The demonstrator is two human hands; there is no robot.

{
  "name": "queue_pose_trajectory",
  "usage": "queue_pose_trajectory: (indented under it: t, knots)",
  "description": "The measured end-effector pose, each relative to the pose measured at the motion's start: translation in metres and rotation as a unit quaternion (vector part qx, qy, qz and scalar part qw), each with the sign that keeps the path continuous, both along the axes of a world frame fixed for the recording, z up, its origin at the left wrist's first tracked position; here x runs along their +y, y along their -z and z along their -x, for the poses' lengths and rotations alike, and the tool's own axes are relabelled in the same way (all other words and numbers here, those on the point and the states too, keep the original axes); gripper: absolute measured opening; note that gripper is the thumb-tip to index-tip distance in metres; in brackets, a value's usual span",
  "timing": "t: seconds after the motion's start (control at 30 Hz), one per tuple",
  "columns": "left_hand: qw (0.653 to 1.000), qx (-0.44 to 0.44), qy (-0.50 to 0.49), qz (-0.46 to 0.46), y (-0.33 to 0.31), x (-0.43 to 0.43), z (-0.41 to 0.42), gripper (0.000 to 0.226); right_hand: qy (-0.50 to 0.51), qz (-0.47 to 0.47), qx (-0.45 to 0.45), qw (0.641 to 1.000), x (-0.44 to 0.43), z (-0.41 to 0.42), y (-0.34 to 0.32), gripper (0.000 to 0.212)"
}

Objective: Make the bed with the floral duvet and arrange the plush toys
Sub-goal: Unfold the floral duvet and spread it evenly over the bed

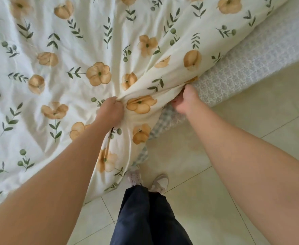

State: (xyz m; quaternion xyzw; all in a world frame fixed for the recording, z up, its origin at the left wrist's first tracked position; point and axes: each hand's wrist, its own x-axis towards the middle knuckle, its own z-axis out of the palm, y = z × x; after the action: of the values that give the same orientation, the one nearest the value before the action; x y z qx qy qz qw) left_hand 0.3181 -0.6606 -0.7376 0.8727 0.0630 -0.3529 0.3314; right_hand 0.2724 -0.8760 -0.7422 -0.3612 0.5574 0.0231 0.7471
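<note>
While left hand (109, 110) fingers clench bunched floral duvet (74, 50), right hand (185, 101) fingers clutch its edge, tips hidden beneath.

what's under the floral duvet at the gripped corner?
A checked blue-white fabric peeks out beneath the floral duvet, beside the patterned mattress side. Left hand and right hand grip the duvet. Everything further under it is covered.

- Both forearms (56, 174) are bare up to the frame edge.
- Loose, dark navy trousers (148, 218).
- Pale low sneakers (160, 183), white with grey-beige panels.
</note>
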Motion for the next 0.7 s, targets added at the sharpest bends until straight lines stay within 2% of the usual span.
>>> queue_pose_trajectory:
  t: [0.1,0.2,0.3,0.4,0.57,0.63,0.7]
  knots:
    - [1.0,0.019,0.004,-0.006,0.006,0.002,-0.003,0.024,-0.01,-0.016,-0.042,0.999,-0.02,-0.015,-0.001,0.046]
    - [0.999,0.028,0.038,-0.023,0.012,0.001,-0.002,0.029,0.053,-0.035,-0.115,0.991,-0.039,-0.019,0.004,0.047]
    - [0.998,-0.012,0.05,-0.04,0.018,-0.004,0.004,0.032,0.115,-0.067,-0.175,0.976,-0.053,-0.015,0.006,0.051]
    - [0.996,-0.042,0.061,-0.041,0.018,-0.005,0.015,0.024,0.09,-0.085,-0.22,0.968,-0.062,-0.006,0.006,0.055]
    - [0.99,-0.101,0.055,-0.077,0.012,-0.014,0.039,0.02,0.02,-0.127,-0.21,0.969,-0.086,0.024,0.003,0.053]
    - [0.988,-0.135,0.014,-0.068,0.012,-0.019,0.055,0.018,0.005,-0.101,-0.19,0.977,-0.099,0.038,0.0,0.056]
    - [0.981,-0.193,-0.017,-0.03,0.011,-0.027,0.08,0.026,0.008,-0.076,-0.183,0.98,-0.118,0.053,-0.006,0.061]
